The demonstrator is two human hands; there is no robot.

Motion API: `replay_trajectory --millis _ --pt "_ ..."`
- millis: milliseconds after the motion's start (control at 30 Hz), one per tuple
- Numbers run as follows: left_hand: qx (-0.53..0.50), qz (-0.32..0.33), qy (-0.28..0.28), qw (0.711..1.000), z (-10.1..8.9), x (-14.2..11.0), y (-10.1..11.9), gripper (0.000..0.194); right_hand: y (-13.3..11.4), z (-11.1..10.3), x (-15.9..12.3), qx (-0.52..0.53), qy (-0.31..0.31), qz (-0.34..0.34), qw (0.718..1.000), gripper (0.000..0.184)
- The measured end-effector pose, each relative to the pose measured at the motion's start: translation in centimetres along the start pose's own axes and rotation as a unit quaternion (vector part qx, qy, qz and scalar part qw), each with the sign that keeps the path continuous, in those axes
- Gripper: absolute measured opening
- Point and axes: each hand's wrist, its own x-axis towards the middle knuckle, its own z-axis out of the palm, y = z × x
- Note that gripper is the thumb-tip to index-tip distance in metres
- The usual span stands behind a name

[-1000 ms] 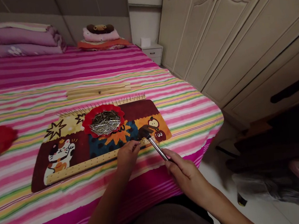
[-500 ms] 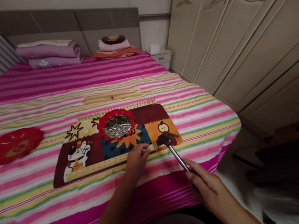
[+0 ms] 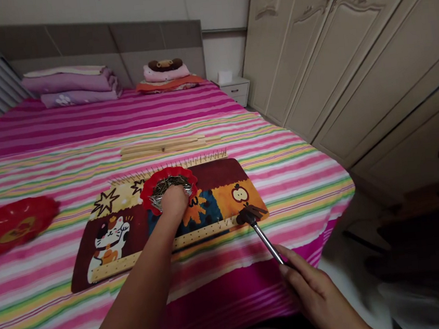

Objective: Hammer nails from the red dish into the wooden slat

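Note:
My left hand (image 3: 175, 202) reaches into the red scalloped bowl (image 3: 147, 181) of loose nails (image 3: 166, 184); its fingertips are hidden among them. My right hand (image 3: 304, 276) grips a claw hammer (image 3: 266, 242) by its handle. The dark hammer head rests at the right end of a pale wooden strip (image 3: 195, 236) dotted with rows of holes. A few nails (image 3: 223, 221) stand upright in the strip left of the head. Under strip and bowl lies a patterned mat (image 3: 220, 175) with a cat and an apple.
Behind the bowl lies a strip with a row of upright nails (image 3: 203, 159). Further back are more wooden strips (image 3: 163, 147). A red plate (image 3: 14, 223) sits at the left on the striped bed (image 3: 284, 178). Wardrobe doors (image 3: 310, 60) stand at the right.
My left hand has moved from the strip up and left into the bowl of nails. The hammer has shifted slightly right and now lies lower against the strip. The view has tilted.

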Motion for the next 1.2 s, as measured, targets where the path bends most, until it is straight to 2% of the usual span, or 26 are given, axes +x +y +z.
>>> replay_trajectory --millis 100,167,267,333,433,500,567,633,733,833,1000,1200 --pt "0.009 -0.011 -0.022 1.000 -0.4 0.1 -0.1 0.025 0.1 0.1 -0.1 0.014 0.003 0.006 1.000 0.051" --pt "-0.016 -0.020 -0.016 1.000 -0.7 -0.1 -0.6 0.022 0.1 0.0 -0.1 0.017 0.008 0.000 1.000 0.050" --pt "-0.139 -0.043 0.015 0.989 -1.1 -0.8 -1.9 0.012 0.2 0.0 -0.2 0.017 0.011 -0.008 1.000 0.050" --pt "-0.292 -0.062 0.019 0.954 -1.3 -1.5 -2.6 0.009 0.3 0.0 -0.2 0.018 0.009 -0.005 1.000 0.052" --pt "-0.516 -0.082 -0.026 0.852 -1.7 -2.8 -3.2 0.021 0.5 0.2 -0.2 0.021 0.003 -0.004 1.000 0.054" --pt "-0.594 -0.078 -0.064 0.798 -1.9 -3.9 -3.3 0.037 0.6 0.3 -0.3 0.019 -0.003 -0.005 1.000 0.052" --pt "-0.629 -0.069 -0.086 0.769 -1.9 -5.0 -3.1 0.045 0.7 0.3 -0.4 0.010 -0.003 -0.008 1.000 0.051" --pt "-0.647 -0.053 -0.102 0.754 -1.7 -6.1 -2.7 0.041 0.5 0.2 -0.5 -0.009 0.005 -0.017 1.000 0.049" --pt "-0.652 -0.022 -0.125 0.747 -0.8 -7.5 -2.0 0.032 0.0 -0.1 -0.7 -0.039 0.012 -0.034 0.999 0.047" --pt "-0.642 -0.030 -0.141 0.753 0.6 -8.5 -1.2 0.028 -0.4 -0.1 -0.8 -0.042 0.004 -0.036 0.998 0.047" --pt "-0.606 -0.035 -0.103 0.788 2.7 -9.1 -0.2 0.027 -0.1 0.0 -0.8 -0.015 -0.012 -0.020 1.000 0.048" --pt "-0.583 -0.042 -0.105 0.804 3.9 -9.3 0.4 0.027 -0.1 -0.1 -0.7 -0.011 -0.018 -0.016 1.000 0.045"
